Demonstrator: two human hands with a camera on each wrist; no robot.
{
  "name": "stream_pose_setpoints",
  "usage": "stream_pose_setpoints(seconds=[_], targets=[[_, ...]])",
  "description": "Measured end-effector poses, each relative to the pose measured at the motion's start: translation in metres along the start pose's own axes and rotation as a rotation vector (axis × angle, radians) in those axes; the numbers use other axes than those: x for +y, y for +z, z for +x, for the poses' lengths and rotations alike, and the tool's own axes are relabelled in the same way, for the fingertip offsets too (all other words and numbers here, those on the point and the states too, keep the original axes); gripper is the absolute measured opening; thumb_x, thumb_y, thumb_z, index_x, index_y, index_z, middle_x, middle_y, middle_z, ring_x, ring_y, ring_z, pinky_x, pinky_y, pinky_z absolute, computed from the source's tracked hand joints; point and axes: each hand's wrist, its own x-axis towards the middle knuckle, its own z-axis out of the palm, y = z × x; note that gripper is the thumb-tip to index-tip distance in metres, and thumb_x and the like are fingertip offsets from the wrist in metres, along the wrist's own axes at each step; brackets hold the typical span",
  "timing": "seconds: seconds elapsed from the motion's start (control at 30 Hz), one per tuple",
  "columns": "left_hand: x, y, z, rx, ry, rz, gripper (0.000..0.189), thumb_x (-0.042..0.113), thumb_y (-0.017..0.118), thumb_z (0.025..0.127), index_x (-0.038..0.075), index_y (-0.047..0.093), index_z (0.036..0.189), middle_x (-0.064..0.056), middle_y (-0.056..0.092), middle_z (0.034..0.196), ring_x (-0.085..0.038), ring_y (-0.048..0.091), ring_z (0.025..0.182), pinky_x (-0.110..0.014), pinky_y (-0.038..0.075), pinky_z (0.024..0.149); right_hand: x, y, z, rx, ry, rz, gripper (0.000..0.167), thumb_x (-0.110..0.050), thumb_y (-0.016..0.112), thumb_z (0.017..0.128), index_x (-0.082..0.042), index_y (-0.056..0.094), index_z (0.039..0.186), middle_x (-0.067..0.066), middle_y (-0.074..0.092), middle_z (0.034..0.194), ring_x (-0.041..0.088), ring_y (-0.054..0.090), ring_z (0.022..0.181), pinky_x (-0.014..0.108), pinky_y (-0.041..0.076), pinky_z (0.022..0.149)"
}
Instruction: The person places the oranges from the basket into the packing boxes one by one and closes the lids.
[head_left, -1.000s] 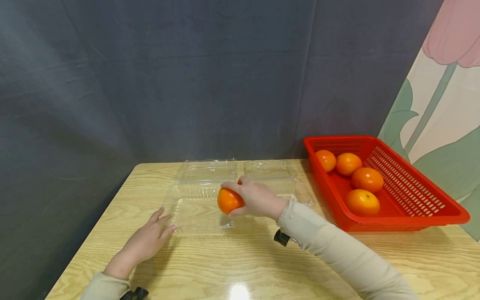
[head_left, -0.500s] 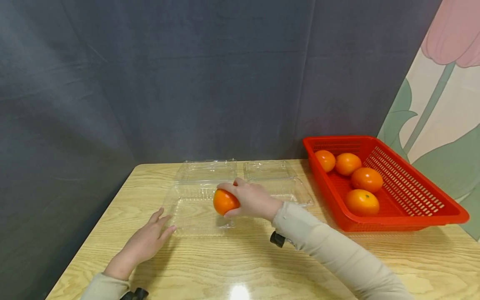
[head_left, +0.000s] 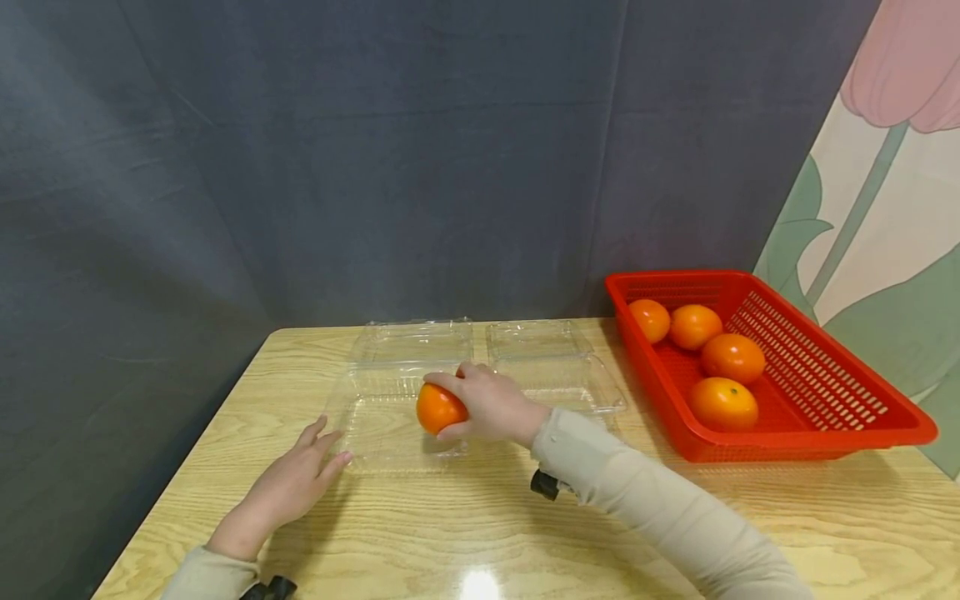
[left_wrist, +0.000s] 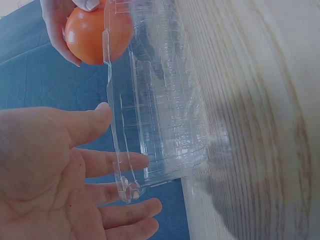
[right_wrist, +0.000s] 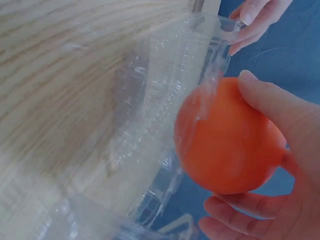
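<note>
My right hand (head_left: pixel 495 404) grips a round orange (head_left: pixel 439 409) over the right half of a clear plastic clamshell container (head_left: pixel 378 429), whose lid (head_left: pixel 412 342) lies folded back. The right wrist view shows the thumb and fingers curled round the orange (right_wrist: pixel 230 140), its lower part inside the line of the container's rim. At the container's left end rests my left hand (head_left: pixel 288 483), fingers spread and relaxed. Fingertips of that left hand (left_wrist: pixel 45 170) touch the clear wall in the left wrist view.
A second clear container (head_left: pixel 555 375) stands open on the right, partly behind my right hand. Further right, a red plastic basket (head_left: pixel 810 439) holds several oranges (head_left: pixel 733 358). A dark curtain (head_left: pixel 450 167) hangs behind the wooden table (head_left: pixel 420 533).
My right hand has carried the orange a little left and slightly down over the container. The left hand has stayed in place.
</note>
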Motion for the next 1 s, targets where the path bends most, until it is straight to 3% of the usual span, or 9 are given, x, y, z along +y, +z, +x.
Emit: stream_pose_setpoints(seconds=[0.2, 1.0], targets=[[-0.001, 0.001, 0.0, 0.003, 0.002, 0.007, 0.057, 0.036, 0.042, 0.099, -0.006, 0.04, 0.137, -0.036, 0.016, 0.148, -0.051, 0.046, 0.12, -0.056, 0.047, 0.087, -0.002, 0.005, 0.001, -0.005, 0.007, 0.03, 0.072, -0.045, 0.075, 0.074, -0.026, 0.045, 0.137, 0.01, 0.056, 0.111, 0.023, 0.055, 0.097, 0.038, 0.048, 0.084], [-0.001, 0.002, 0.001, 0.002, -0.003, 0.008, 0.056, 0.035, 0.043, 0.099, -0.006, 0.04, 0.137, -0.037, 0.016, 0.147, -0.05, 0.049, 0.117, -0.056, 0.048, 0.085, 0.002, 0.026, 0.011, -0.067, 0.041, 0.005, 0.074, -0.048, 0.074, 0.074, -0.025, 0.044, 0.138, 0.01, 0.06, 0.112, 0.023, 0.054, 0.1, 0.037, 0.047, 0.082]])
